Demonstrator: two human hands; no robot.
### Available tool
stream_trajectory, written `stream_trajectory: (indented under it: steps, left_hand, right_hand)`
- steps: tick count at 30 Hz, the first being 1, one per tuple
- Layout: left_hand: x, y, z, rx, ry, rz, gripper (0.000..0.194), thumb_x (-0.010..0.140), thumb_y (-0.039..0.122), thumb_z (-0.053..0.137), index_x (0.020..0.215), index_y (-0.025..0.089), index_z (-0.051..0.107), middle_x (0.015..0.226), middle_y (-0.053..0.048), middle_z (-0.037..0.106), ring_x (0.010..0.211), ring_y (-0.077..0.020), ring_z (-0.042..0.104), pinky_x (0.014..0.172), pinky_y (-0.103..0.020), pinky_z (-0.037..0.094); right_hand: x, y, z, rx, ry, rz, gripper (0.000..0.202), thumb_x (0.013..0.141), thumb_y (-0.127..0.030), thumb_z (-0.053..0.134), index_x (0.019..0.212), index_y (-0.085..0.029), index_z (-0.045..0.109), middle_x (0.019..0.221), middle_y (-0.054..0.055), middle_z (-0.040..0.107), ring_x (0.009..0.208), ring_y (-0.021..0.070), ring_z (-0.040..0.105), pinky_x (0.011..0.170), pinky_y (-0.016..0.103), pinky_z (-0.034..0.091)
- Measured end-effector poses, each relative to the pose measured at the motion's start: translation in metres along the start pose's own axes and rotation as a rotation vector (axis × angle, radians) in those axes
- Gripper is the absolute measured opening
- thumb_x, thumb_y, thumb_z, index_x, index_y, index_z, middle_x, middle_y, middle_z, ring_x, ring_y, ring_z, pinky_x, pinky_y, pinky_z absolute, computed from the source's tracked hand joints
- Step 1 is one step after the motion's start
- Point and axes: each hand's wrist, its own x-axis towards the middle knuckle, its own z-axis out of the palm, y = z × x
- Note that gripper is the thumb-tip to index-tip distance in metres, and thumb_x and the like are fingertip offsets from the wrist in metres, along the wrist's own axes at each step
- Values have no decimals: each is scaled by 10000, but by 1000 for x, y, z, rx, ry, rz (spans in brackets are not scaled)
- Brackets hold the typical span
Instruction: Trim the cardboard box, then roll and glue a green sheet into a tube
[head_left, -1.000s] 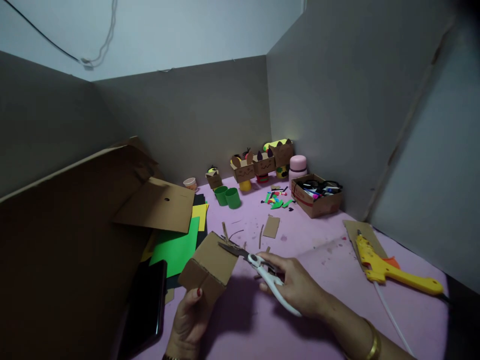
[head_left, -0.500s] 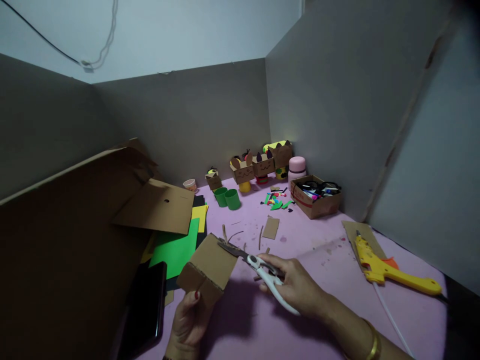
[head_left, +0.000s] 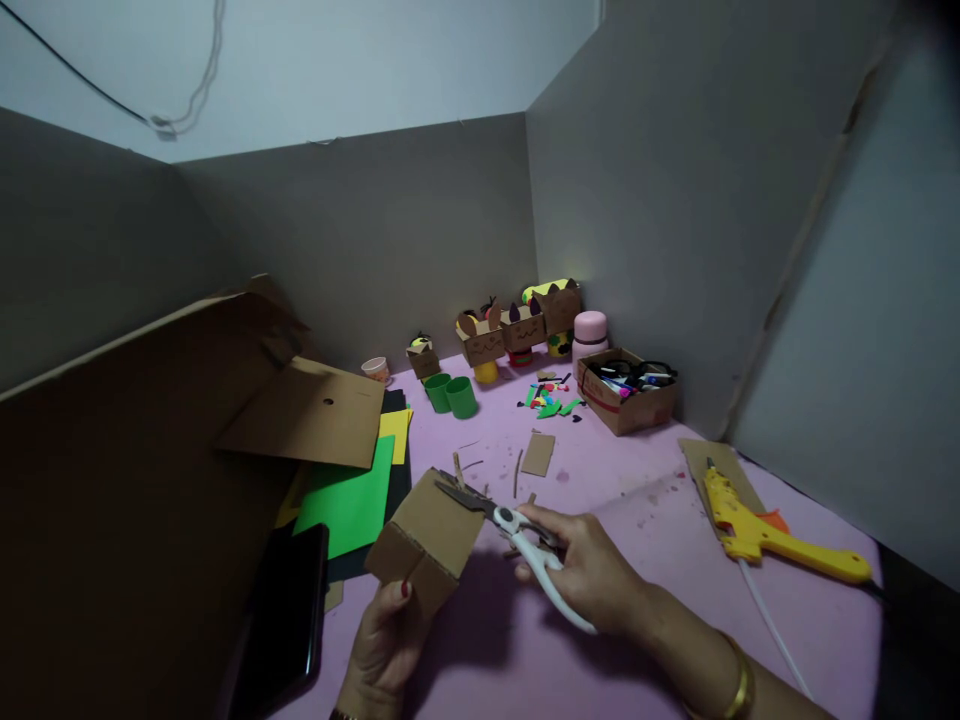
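While L hand (head_left: 386,640) grips near side of cardbd box (head_left: 433,528), tilted prob. so scissors (head_left: 508,519) reach its far edge, R hand (head_left: 604,572) clasps their handles, rt of box.

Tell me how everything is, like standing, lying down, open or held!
Cardboard box: tilted, gripped by the left hand.
Scissors: gripped by the right hand, blades at that box's far edge.
Glue gun: lying on its side.
Pink bottle: upright, lid on.
Pen box: open-topped, filled.
Green cups: standing.
Phone: screen dark.
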Motion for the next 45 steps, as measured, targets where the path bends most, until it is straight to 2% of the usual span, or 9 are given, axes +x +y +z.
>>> stream_trajectory:
  steps: [9,16,21,25,29,33,37,41,45]
  left_hand:
    - [3,-1,-7,-73,-86,-38,718,706,58,667,1358,286,471,920,-23,790,897,-228,721,884,-309,551]
    - [3,-2,-10,-76,-138,-14,734,704,77,688,1362,310,458,980,-8,779,926,-235,712,921,-340,533]
    - [5,0,-15,-78,-188,6,773,738,28,619,1398,354,382,1049,15,759,969,-221,696,967,-342,498]
    - [6,1,-13,-58,-187,15,754,738,27,613,1390,342,401,1042,9,761,958,-225,701,929,-332,527]
    - [6,3,-6,-41,-155,29,724,710,63,657,1351,343,466,948,20,784,847,-204,732,788,-267,589]
    - [6,3,-1,9,-111,57,783,677,55,673,1360,362,446,984,33,777,779,-192,739,732,-258,599]
    - [6,3,1,17,-101,72,830,650,50,700,1360,386,435,1054,41,756,751,-187,738,752,-281,601]
    - [7,2,3,11,-100,81,852,640,59,722,1360,405,425,1061,51,752,784,-192,736,743,-285,606]
    - [7,2,3,3,-88,66,857,645,64,723,1371,395,411,1064,39,752,768,-185,738,760,-274,597]
  right_hand:
    - [-1,1,2,-34,38,-6,313,675,-172,682,986,-193,674,707,-35,637,619,140,516,594,233,412]
    - [0,4,4,-15,31,-62,216,752,-212,631,960,-182,677,729,-17,634,630,137,517,617,222,410]
    - [2,9,5,-87,-23,-34,379,754,-218,624,1130,-260,620,710,-42,606,588,131,483,600,220,398]
    - [3,11,5,-121,-86,-24,436,764,-216,599,1196,-270,571,749,-27,623,618,144,514,626,229,409]
    - [3,9,4,-170,-111,-42,451,782,-172,534,1223,-265,550,780,-8,658,651,155,557,627,223,412]
    - [2,3,0,-285,-83,-33,365,766,-197,564,1120,-271,621,684,-23,665,581,157,563,563,215,387]
    - [3,4,-2,-404,-55,-43,336,745,-260,626,1080,-264,647,743,9,703,649,197,613,611,246,415]
    - [4,12,3,-448,-75,-91,449,783,-146,517,1216,-250,579,867,54,710,775,220,632,696,273,437]
    - [2,18,9,-401,-96,-95,590,748,-54,470,1315,-215,484,975,83,663,878,221,598,785,297,446]
